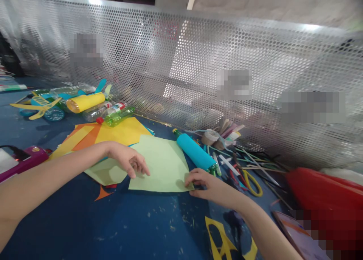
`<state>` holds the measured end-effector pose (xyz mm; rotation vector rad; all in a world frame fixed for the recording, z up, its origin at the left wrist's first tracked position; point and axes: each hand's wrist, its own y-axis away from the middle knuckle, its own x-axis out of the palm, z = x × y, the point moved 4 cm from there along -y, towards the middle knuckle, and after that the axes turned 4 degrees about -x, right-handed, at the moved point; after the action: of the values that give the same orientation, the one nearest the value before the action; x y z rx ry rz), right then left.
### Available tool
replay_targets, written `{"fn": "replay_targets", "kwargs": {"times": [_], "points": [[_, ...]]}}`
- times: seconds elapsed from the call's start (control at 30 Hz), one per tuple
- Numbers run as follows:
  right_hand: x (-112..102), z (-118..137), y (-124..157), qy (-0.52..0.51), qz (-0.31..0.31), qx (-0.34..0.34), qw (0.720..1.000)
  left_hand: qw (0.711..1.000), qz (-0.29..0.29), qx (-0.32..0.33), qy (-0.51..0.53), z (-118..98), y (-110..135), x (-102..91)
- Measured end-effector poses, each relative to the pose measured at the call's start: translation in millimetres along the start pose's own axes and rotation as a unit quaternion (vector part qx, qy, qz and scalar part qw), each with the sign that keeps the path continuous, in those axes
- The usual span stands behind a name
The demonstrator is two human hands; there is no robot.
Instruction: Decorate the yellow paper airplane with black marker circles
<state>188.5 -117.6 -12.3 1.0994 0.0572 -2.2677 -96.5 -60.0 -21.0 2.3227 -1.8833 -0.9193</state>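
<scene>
A light green paper sheet (163, 163) lies on the blue table (119, 229). My left hand (127, 160) rests on its left edge, fingers bent and pointing down onto the paper. My right hand (207, 184) pinches the sheet's lower right corner. Just behind my right hand lies a bottle wrapped in turquoise paper (194, 151). A second pale green piece (106, 173) sits under my left wrist.
Yellow and orange sheets (113, 135), plastic bottles (115, 114) and a bottle aeroplane (68, 101) lie at the back left. Pens, scissors and tape (241, 165) clutter the right. A perforated metal screen (198, 63) walls the far side. Yellow offcuts (224, 241) lie near me.
</scene>
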Motion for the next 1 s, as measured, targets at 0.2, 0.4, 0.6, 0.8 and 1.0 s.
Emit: {"fn": "replay_targets", "kwargs": {"times": [0.2,0.4,0.6,0.8,1.0], "points": [[2.3,-6.2,-1.8,-0.015,-0.003,-0.01,1.0,1.0,0.003,-0.007,-0.001,-3.2,-0.2,1.4],[1.5,-3.3,0.9,0.011,0.013,-0.015,1.0,1.0,0.01,-0.002,-0.006,-3.2,-0.1,2.3],[-0.4,-4.5,0.1,-0.007,-0.017,-0.042,0.999,0.995,0.009,-0.014,-0.098,-17.4,2.3,5.8],[-1.0,-7.7,-1.8,-0.01,-0.041,-0.033,0.999,0.981,-0.01,-0.046,-0.187,-31.9,2.7,15.3],[-3.8,-11.7,-4.4,0.02,-0.077,-0.012,0.997,0.965,-0.063,-0.08,-0.242,-47.4,2.9,26.1]]}}
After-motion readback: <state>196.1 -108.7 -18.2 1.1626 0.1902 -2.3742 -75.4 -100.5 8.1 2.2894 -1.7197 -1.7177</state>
